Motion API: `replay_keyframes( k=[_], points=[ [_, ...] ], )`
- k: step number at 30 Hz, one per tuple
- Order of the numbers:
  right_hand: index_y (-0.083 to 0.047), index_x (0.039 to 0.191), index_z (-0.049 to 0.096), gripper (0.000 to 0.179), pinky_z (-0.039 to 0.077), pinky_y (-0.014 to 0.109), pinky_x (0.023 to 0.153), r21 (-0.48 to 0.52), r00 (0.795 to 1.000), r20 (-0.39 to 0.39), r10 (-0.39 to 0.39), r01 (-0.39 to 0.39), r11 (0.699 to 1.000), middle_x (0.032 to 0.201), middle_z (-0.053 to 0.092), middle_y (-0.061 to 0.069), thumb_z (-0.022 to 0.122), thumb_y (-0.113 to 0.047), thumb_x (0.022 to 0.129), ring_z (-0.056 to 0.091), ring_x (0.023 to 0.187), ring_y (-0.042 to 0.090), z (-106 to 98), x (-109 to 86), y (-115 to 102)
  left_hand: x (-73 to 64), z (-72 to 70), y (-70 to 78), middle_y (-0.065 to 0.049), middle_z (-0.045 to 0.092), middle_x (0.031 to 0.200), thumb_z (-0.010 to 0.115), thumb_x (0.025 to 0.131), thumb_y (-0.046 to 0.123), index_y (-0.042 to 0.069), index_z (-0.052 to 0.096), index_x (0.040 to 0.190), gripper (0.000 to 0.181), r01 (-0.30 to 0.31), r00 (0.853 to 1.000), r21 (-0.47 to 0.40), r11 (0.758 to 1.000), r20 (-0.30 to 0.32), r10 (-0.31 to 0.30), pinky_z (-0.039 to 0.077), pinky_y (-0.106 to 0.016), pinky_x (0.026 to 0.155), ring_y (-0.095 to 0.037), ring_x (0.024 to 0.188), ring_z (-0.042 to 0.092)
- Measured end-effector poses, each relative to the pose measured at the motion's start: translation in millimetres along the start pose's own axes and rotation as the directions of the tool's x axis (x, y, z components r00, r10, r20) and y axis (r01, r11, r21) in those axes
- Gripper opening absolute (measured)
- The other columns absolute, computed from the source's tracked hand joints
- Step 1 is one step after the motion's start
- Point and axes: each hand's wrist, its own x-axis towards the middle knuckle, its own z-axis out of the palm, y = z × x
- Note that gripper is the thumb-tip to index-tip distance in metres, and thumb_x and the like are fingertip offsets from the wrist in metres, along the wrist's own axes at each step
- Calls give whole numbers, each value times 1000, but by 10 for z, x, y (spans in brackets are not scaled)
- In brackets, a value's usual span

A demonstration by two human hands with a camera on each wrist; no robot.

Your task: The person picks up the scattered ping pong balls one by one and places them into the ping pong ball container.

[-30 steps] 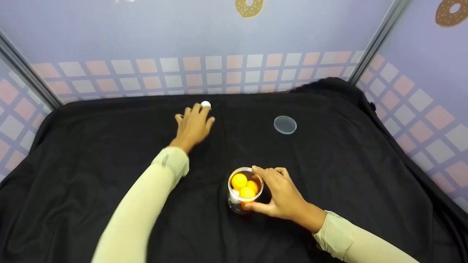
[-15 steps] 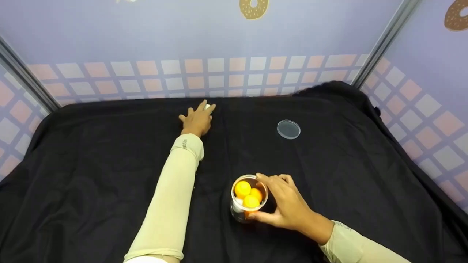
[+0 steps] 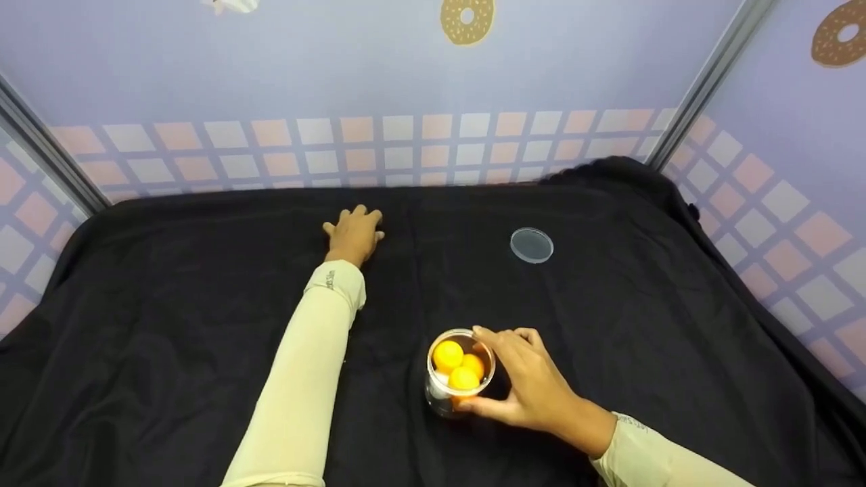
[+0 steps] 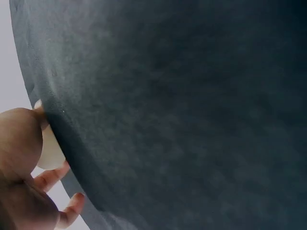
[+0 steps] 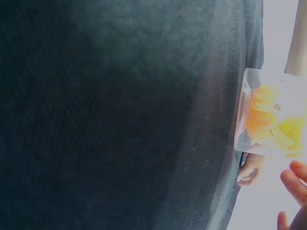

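Note:
My left hand reaches to the far part of the black cloth. The left wrist view shows its thumb and fingers around a white ping-pong ball, low against the cloth; in the head view the hand hides that ball. Nearer me, my right hand grips a clear plastic jar by its upper side, thumb in front and fingers behind. The jar stands upright without its lid. Several orange ping-pong balls and something white lie inside. In the right wrist view, the jar appears sideways at the edge.
A clear round lid lies flat on the black cloth, right of centre. Behind the table stands a lilac wall with pink and white squares. Another wall panel closes off the right side.
My left hand reached over the white ball, closed around it and drew back slightly left and nearer. The right hand stayed on the jar. The head view has shifted a little.

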Motion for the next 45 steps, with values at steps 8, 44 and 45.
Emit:
replay_keyframes(
  k=[8, 44, 45],
  points=[
    [-6, 143, 55, 93, 42, 43, 88, -24, 1000, 9, -16, 16, 1000, 106, 69, -2, 82, -63, 75, 65, 95, 14, -13, 11, 31, -100, -162, -13, -15, 57, 121, 67, 98, 25, 9, 62, 118, 26, -69, 997, 22, 997, -45, 70, 36, -63, 96, -41, 117, 57],
    [-4, 142, 55, 93, 42, 44, 86, -11, 999, 33, 30, -30, 1000, 112, 70, -1, 79, -65, 76, 66, 99, 16, 9, -10, -1, -2442, -815, 1069, 3, 65, 114, 73, 93, 32, 19, 67, 114, 25, -774, 548, 218, 594, -237, 802, 48, -32, 77, -15, 103, 60],
    [-4, 142, 55, 93, 42, 44, 86, -11, 999, 33, 31, -31, 999, 112, 70, -1, 79, -66, 76, 66, 99, 16, 9, -8, -7, -2459, -820, 1072, 3, 65, 115, 73, 93, 32, 19, 67, 113, 25, -775, 546, 222, 591, -236, 804, 48, -32, 77, -15, 103, 60]
  ],
)
